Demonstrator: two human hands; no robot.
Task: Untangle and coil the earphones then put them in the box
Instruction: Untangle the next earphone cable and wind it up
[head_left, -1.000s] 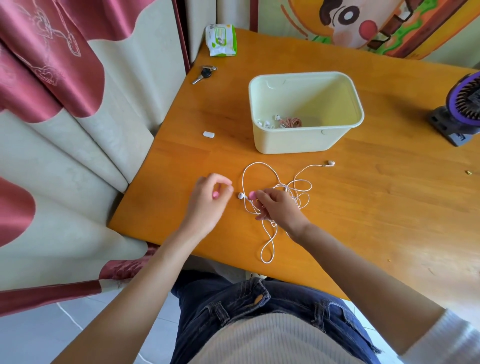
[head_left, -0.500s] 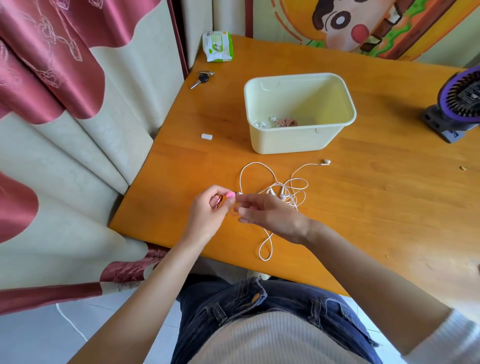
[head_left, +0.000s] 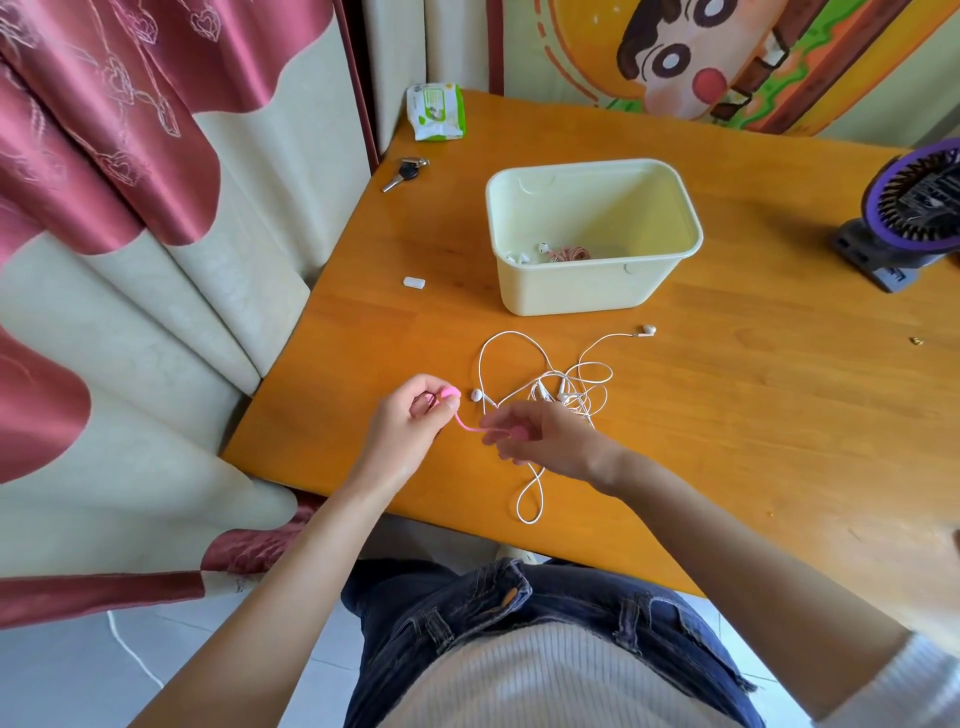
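I pinch the pink cord (head_left: 470, 427) between my left hand (head_left: 410, 421) and right hand (head_left: 540, 436); it runs left-right, white earphones (head_left: 550, 387) just beyond.

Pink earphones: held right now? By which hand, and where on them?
Yes, both. The left hand pinches the pink earphones at one earbud end; the right hand holds the cord near the other pink bud. The white earphones lie loose on the table.

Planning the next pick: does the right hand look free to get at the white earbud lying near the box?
Probably not yet: the right hand is pinching a pink cord. The table toward the white earbud is bare.
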